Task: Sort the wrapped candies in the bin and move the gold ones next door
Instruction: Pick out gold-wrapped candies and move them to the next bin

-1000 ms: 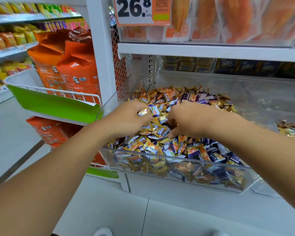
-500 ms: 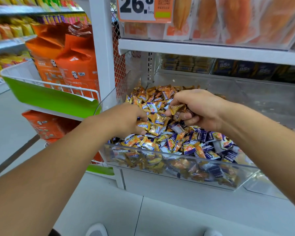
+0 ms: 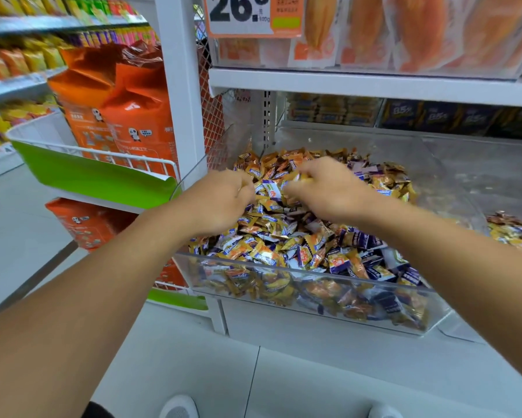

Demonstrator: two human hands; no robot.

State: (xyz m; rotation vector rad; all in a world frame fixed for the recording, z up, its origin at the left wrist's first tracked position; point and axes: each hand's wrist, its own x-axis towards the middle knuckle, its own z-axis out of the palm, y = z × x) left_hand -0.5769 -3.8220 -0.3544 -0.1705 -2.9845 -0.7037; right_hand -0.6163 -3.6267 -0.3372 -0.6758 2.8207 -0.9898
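- Now, both hands are down in the clear bin (image 3: pixel 314 274), knuckles up on the heap of wrapped candies (image 3: pixel 286 236).
- Left hand (image 3: pixel 220 203), at nine o'clock of the heap, fingers curled into wrappers.
- Right hand (image 3: pixel 329 191), at twelve o'clock, pinching gold candies (image 3: pixel 295 177).
- Neighbouring bin (image 3: pixel 479 188), at three o'clock, holds a few gold pieces.

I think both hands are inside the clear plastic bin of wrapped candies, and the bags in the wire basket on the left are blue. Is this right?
Not quite: the bags in the white wire basket are orange, as the head view shows. Both the left hand and right hand are indeed inside the clear plastic bin of wrapped candies.
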